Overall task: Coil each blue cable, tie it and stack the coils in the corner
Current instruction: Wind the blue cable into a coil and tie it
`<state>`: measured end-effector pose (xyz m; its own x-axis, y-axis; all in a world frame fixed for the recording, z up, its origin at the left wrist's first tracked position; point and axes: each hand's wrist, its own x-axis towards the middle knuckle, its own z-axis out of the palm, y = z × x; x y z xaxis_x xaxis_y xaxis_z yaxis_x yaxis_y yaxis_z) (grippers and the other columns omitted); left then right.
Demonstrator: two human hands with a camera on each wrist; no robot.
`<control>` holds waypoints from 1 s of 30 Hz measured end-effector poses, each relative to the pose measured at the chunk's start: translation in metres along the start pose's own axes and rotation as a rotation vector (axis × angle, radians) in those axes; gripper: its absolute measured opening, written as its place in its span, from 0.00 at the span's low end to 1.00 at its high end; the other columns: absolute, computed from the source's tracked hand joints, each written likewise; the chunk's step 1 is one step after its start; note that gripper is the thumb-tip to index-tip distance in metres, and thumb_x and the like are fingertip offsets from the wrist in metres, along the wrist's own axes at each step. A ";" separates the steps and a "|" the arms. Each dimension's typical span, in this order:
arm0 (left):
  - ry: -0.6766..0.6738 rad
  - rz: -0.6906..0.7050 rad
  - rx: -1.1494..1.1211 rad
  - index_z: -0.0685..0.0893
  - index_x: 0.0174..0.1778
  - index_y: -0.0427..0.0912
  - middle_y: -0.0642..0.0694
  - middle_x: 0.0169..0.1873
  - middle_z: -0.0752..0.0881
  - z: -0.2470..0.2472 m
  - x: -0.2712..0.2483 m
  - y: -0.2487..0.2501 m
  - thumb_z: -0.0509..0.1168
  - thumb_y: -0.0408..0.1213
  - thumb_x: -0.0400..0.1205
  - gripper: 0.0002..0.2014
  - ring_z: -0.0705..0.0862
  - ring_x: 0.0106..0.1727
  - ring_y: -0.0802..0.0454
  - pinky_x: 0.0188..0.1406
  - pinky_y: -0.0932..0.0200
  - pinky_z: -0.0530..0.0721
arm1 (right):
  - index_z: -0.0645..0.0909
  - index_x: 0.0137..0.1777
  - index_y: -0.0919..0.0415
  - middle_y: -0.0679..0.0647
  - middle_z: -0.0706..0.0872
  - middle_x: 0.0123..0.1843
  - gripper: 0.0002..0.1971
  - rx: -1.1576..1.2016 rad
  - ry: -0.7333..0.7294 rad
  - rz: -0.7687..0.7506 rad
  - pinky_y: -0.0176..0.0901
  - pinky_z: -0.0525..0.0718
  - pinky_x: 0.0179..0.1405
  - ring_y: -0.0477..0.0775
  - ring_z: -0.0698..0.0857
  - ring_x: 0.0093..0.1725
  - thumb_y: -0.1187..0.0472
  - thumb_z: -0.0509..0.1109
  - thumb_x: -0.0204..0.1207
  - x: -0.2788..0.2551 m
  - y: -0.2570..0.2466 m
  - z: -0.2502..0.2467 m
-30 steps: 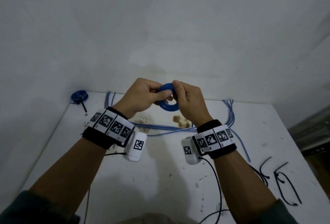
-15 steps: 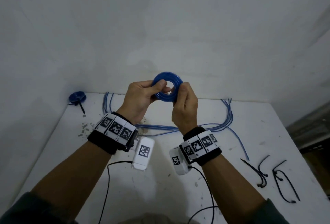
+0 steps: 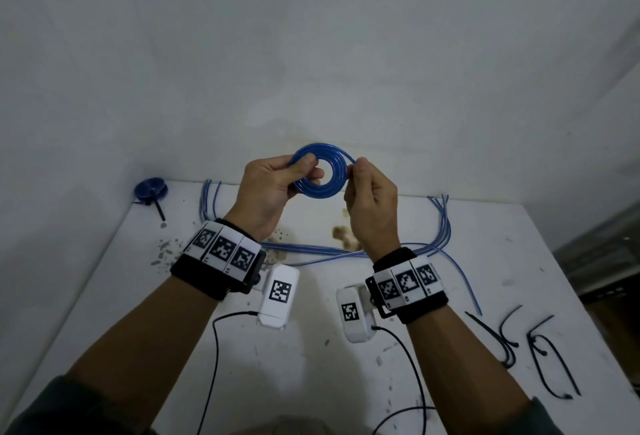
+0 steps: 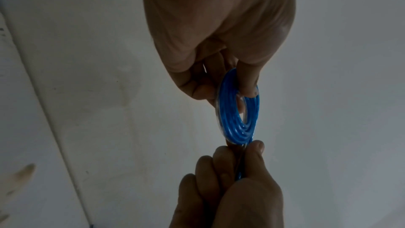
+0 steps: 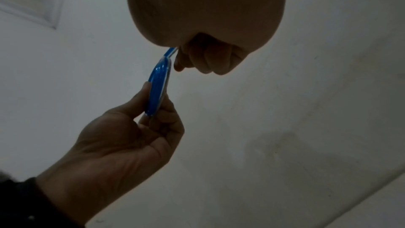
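A flat blue cable coil (image 3: 320, 171) hangs in the air above the back of the white table (image 3: 138, 313). My left hand (image 3: 277, 185) pinches the coil's left side, thumb through its hole, as the left wrist view shows on the coil (image 4: 237, 119). My right hand (image 3: 367, 188) pinches the cable's loose end at the coil's right rim; in the right wrist view that end (image 5: 170, 53) runs into the curled fingers. A tied blue coil (image 3: 151, 188) lies in the far left corner. Several loose blue cables (image 3: 440, 226) lie along the back of the table.
Black ties (image 3: 550, 362) lie at the table's right side, near its edge. Brown stains and crumbs (image 3: 343, 233) mark the table under my hands. Walls close the back and left. Black sensor leads (image 3: 214, 358) trail over the near part of the table.
Both hands rose and spread slightly. The coil turned to face the camera, and my right hand slid from gripping its rim to pinching the loose end at its right edge.
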<state>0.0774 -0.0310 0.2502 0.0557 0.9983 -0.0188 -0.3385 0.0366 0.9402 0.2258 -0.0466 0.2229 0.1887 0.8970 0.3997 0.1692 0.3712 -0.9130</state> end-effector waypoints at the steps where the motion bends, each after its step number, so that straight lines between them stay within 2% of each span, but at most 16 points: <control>1: 0.005 0.012 -0.003 0.90 0.46 0.36 0.45 0.33 0.90 0.001 0.001 0.000 0.69 0.33 0.80 0.06 0.88 0.37 0.52 0.48 0.57 0.87 | 0.72 0.35 0.51 0.45 0.71 0.27 0.18 -0.007 -0.013 -0.013 0.43 0.67 0.28 0.46 0.68 0.27 0.56 0.53 0.89 -0.003 -0.001 0.003; 5: 0.033 0.059 -0.012 0.90 0.47 0.36 0.45 0.33 0.91 0.008 0.002 -0.004 0.69 0.32 0.80 0.05 0.88 0.38 0.52 0.46 0.58 0.87 | 0.71 0.43 0.57 0.44 0.71 0.28 0.16 -0.056 -0.036 0.000 0.48 0.68 0.25 0.46 0.68 0.27 0.46 0.55 0.85 -0.018 -0.003 0.017; 8: 0.004 0.026 -0.051 0.89 0.48 0.35 0.45 0.35 0.91 0.008 0.001 -0.007 0.71 0.38 0.75 0.10 0.89 0.40 0.51 0.47 0.58 0.87 | 0.71 0.44 0.59 0.42 0.72 0.27 0.13 -0.089 0.044 0.008 0.39 0.67 0.25 0.41 0.67 0.25 0.51 0.56 0.86 -0.021 -0.001 0.027; 10: -0.052 -0.024 -0.058 0.89 0.48 0.34 0.43 0.38 0.92 0.003 0.000 -0.008 0.70 0.40 0.74 0.14 0.90 0.43 0.50 0.49 0.58 0.87 | 0.70 0.43 0.55 0.38 0.77 0.28 0.10 -0.079 0.044 -0.006 0.34 0.68 0.29 0.39 0.71 0.27 0.56 0.56 0.87 -0.020 -0.003 0.028; 12: -0.121 -0.072 0.005 0.89 0.50 0.34 0.41 0.44 0.92 -0.008 0.000 -0.008 0.69 0.42 0.75 0.15 0.90 0.50 0.47 0.54 0.56 0.87 | 0.69 0.42 0.52 0.32 0.79 0.30 0.12 -0.086 -0.029 -0.019 0.30 0.70 0.32 0.37 0.74 0.29 0.62 0.56 0.88 -0.016 -0.003 0.022; 13: -0.159 -0.086 0.077 0.89 0.52 0.34 0.40 0.48 0.92 -0.015 0.001 -0.007 0.69 0.43 0.76 0.16 0.89 0.54 0.47 0.56 0.55 0.86 | 0.70 0.41 0.54 0.34 0.79 0.30 0.13 -0.100 -0.098 -0.017 0.30 0.70 0.33 0.37 0.74 0.29 0.63 0.57 0.89 -0.012 -0.002 0.016; 15: -0.229 -0.090 0.258 0.89 0.56 0.37 0.41 0.53 0.92 -0.030 0.002 -0.005 0.69 0.45 0.77 0.17 0.88 0.56 0.49 0.55 0.54 0.85 | 0.71 0.40 0.61 0.41 0.76 0.30 0.14 -0.162 -0.272 -0.012 0.36 0.70 0.33 0.40 0.71 0.30 0.58 0.58 0.88 -0.003 -0.002 0.001; 17: -0.258 -0.080 0.375 0.90 0.56 0.40 0.43 0.50 0.92 -0.039 0.002 -0.002 0.70 0.43 0.77 0.15 0.89 0.52 0.51 0.51 0.55 0.85 | 0.72 0.42 0.68 0.43 0.74 0.31 0.17 -0.225 -0.437 0.022 0.40 0.70 0.33 0.43 0.70 0.30 0.55 0.59 0.88 0.008 -0.003 -0.014; 20: -0.262 -0.011 0.432 0.91 0.51 0.40 0.43 0.44 0.93 -0.036 0.001 -0.003 0.72 0.34 0.77 0.08 0.89 0.47 0.50 0.49 0.56 0.85 | 0.75 0.42 0.69 0.37 0.76 0.27 0.17 -0.251 -0.535 0.064 0.35 0.70 0.32 0.40 0.71 0.27 0.57 0.60 0.89 0.018 -0.008 -0.028; 23: -0.237 0.044 0.397 0.91 0.47 0.40 0.44 0.40 0.93 -0.028 -0.001 -0.011 0.72 0.29 0.77 0.06 0.89 0.45 0.50 0.48 0.57 0.85 | 0.75 0.43 0.76 0.39 0.75 0.24 0.18 -0.176 -0.517 0.107 0.30 0.69 0.28 0.39 0.71 0.24 0.60 0.61 0.88 0.019 -0.013 -0.033; 26: -0.223 0.079 0.391 0.91 0.47 0.38 0.46 0.38 0.93 -0.023 -0.003 -0.017 0.72 0.25 0.77 0.06 0.89 0.42 0.53 0.47 0.60 0.86 | 0.76 0.43 0.78 0.40 0.73 0.21 0.17 -0.104 -0.492 0.173 0.28 0.66 0.23 0.39 0.68 0.20 0.63 0.60 0.88 0.015 -0.016 -0.039; 30: -0.210 0.112 0.367 0.91 0.47 0.39 0.47 0.36 0.93 -0.017 -0.004 -0.021 0.73 0.25 0.75 0.08 0.90 0.41 0.52 0.47 0.61 0.87 | 0.76 0.42 0.74 0.40 0.73 0.21 0.16 -0.032 -0.432 0.204 0.27 0.66 0.22 0.39 0.67 0.20 0.63 0.59 0.88 0.008 -0.016 -0.040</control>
<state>0.0685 -0.0354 0.2245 0.2406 0.9626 0.1244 0.0012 -0.1285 0.9917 0.2630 -0.0550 0.2435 -0.1967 0.9710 0.1362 0.2019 0.1761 -0.9634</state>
